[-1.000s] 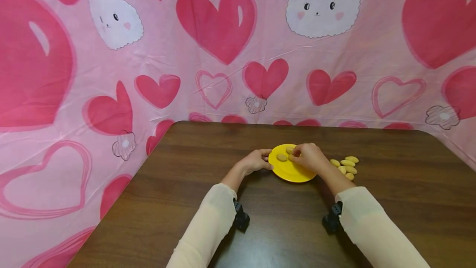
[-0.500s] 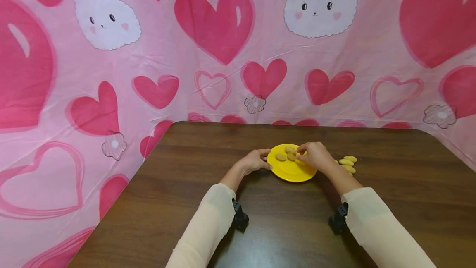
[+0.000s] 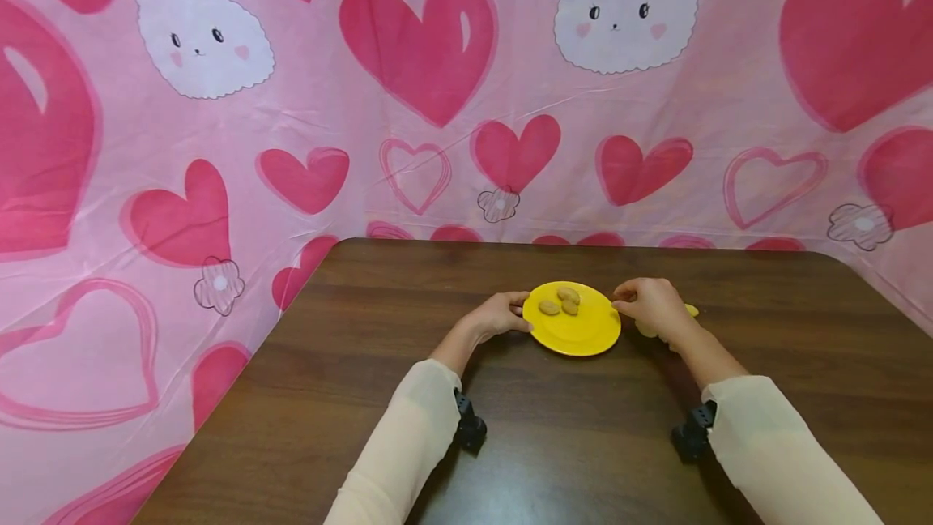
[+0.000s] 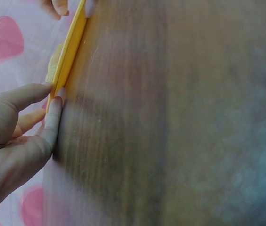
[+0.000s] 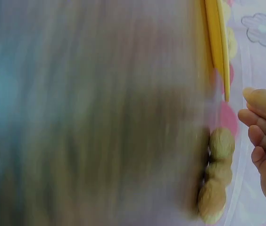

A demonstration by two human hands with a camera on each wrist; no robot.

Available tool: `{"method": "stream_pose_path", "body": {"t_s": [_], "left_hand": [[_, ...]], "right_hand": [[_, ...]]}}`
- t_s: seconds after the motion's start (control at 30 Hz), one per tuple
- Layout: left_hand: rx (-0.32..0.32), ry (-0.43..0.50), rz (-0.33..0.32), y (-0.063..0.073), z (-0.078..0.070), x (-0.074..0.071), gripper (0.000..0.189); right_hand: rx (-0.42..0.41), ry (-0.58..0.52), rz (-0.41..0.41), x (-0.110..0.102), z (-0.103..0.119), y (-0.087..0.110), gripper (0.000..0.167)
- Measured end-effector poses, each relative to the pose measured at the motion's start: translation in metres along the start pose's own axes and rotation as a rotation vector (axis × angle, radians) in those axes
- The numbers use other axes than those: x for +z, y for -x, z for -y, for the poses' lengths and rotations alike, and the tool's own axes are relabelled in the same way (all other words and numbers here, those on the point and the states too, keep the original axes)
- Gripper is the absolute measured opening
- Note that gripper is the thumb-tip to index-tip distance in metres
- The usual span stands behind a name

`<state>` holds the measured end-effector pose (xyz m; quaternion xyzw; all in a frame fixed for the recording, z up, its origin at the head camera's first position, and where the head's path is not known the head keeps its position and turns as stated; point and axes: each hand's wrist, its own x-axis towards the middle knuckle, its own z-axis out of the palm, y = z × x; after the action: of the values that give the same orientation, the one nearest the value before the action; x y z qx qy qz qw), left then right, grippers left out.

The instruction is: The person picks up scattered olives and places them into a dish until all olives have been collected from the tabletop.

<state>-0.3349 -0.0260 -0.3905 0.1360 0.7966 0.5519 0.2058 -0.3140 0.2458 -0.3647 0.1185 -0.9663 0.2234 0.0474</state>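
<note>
A round yellow plate point(image 3: 579, 339) lies on the brown table. My left hand point(image 3: 497, 316) pinches its left rim between thumb and fingers; the left wrist view shows the plate point(image 4: 69, 52) edge-on at the fingertips. Three small tan-yellow oval pieces point(image 3: 549, 308), whose kind I cannot tell, sit together on the plate's upper left part. Just off the right rim, my right hand point(image 3: 652, 306) hovers with loosely bent fingers and nothing between them. Beneath and behind it lie more such oval pieces point(image 5: 212, 195), clustered on the table and largely hidden in the head view.
The wooden table point(image 3: 408, 290) has rounded far corners. A pink cloth point(image 3: 525, 87) printed with hearts and rabbits hangs behind and to the left of it. Black wrist cameras point(image 3: 692, 432) sit at both cream sleeves.
My right hand has let go of an oval piece on the plate and moved right, off the plate toward the cluster. My left hand stays on the rim.
</note>
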Motion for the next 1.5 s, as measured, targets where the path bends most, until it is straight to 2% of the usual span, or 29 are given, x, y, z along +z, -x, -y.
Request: {"method": "stream_pose_path", "body": {"t_s": [0.23, 0.53, 0.87, 1.1, 1.5], "left_hand": [[0.001, -0.003, -0.001, 0.001, 0.0, -0.001, 0.065], [-0.007, -0.009, 0.001, 0.003, 0.0, -0.002, 0.065], [-0.011, -0.005, -0.001, 0.002, 0.001, -0.002, 0.064], [-0.012, -0.003, -0.003, 0.002, 0.001, -0.001, 0.064], [0.0, 0.008, -0.001, 0.002, 0.0, 0.0, 0.064]], "right_hand": [[0.0, 0.002, -0.049, -0.008, -0.018, 0.009, 0.03], [0.064, -0.015, -0.102, -0.017, -0.04, 0.02, 0.032], [0.099, -0.004, -0.22, -0.025, -0.063, 0.033, 0.031], [0.156, -0.018, -0.185, -0.029, -0.077, 0.04, 0.037], [0.161, 0.003, -0.07, -0.029, -0.085, 0.044, 0.034]]}}
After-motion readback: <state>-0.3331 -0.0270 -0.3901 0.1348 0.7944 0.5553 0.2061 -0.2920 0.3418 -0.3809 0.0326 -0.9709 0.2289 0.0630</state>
